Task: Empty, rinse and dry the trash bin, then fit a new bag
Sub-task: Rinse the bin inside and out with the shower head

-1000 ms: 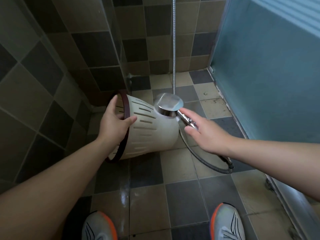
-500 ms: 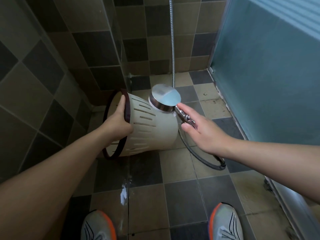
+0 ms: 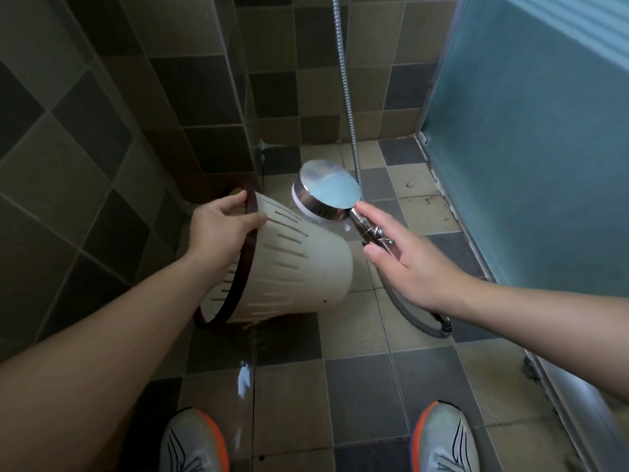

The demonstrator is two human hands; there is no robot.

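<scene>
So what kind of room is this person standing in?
Most likely a bathroom shower area: a round chrome shower head on a ribbed metal hose, brown-and-grey checked tiles on wall and wet floor, and a frosted blue-green glass panel.

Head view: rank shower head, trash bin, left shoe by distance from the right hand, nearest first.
1. Round chrome shower head: its handle lies under the right hand's fingers, just up and left of the palm.
2. Cream slotted plastic trash bin with a dark brown rim: left of that hand, tipped sideways, gripped at the rim by the left hand.
3. Grey shoe with orange trim: bottom left, on the floor.
</scene>
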